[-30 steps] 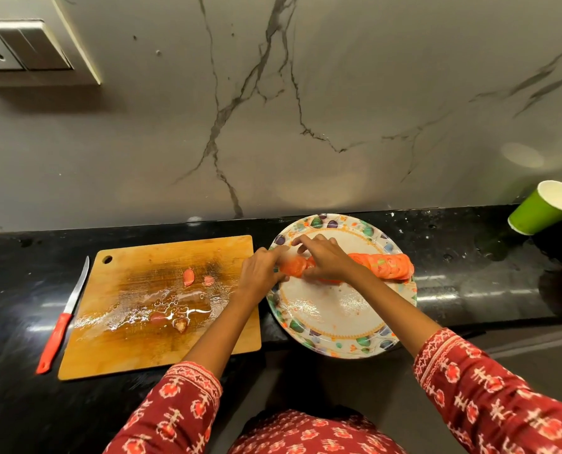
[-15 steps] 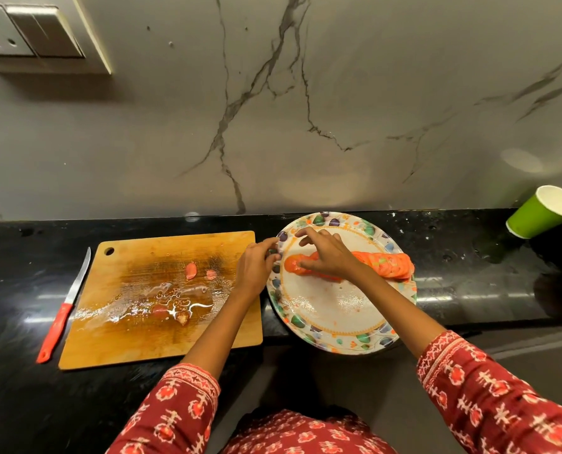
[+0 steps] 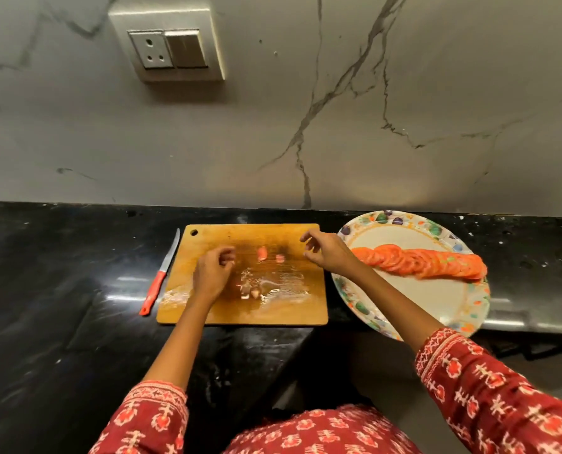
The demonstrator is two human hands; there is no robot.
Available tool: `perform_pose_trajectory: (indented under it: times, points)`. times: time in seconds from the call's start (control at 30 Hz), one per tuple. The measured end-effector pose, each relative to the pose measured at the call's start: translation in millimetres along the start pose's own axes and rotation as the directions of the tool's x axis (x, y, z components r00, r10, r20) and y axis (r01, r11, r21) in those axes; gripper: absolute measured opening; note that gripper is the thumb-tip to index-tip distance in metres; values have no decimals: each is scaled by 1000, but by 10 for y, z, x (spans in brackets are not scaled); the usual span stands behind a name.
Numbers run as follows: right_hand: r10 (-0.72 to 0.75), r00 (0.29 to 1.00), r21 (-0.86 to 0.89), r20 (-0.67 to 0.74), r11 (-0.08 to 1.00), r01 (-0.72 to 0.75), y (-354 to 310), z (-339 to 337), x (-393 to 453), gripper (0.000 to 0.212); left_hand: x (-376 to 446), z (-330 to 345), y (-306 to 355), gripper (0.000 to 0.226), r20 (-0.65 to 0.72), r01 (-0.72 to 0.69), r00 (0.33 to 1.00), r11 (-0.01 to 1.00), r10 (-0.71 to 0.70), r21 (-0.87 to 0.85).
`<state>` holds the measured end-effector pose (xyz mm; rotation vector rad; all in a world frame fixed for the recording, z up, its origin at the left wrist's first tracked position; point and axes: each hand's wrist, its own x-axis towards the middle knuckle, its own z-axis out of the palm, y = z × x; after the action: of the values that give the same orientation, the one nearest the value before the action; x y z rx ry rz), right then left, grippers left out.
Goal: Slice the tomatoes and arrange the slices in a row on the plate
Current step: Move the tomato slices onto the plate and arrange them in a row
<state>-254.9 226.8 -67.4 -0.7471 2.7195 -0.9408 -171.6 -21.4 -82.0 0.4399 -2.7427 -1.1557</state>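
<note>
Tomato slices [image 3: 417, 262] line the plate [image 3: 364, 224]; both hands, empty and loosely curled, hover over the board [image 3: 292, 309].

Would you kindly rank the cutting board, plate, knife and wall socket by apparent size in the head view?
1. Cutting board and plate: look alike, so unranked.
2. Wall socket and knife: unsure, the socket is farther away.

Domestic kitchen — polished black stone countertop [image 3: 60, 273] against a veined marble-look backsplash [image 3: 338, 126] with a wall socket and switch plate [image 3: 168, 49]; wooden cutting board [image 3: 289, 309], red-handled knife [image 3: 160, 276] and patterned plate [image 3: 436, 303] of tomato slices [image 3: 417, 262] mark food preparation.
</note>
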Motion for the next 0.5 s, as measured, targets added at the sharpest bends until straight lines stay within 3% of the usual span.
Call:
perform_pose_trajectory:
  times: [0.13, 0.23, 0.37, 0.5]
  points:
    - [-16, 999, 17, 31, 1000, 15, -299, 236, 123, 21, -125, -236, -175, 31, 175, 9, 984, 990, -34, 142]
    - [-22, 997, 8, 72, 1000, 22, -503, 365, 272, 25, -165, -295, -170, 32, 227, -16, 973, 983, -27, 183]
    - [-17, 988, -129, 154, 991, 37, -694, 500, 465, 36, -173, -280, -105, 28, 273, -96, 962, 949, 11, 300]
    - [-19, 989, -184, 149, 982, 46, -771, 606, 585, 35, -155, -249, -71, 16, 302, -127, 953, 924, 12, 361]
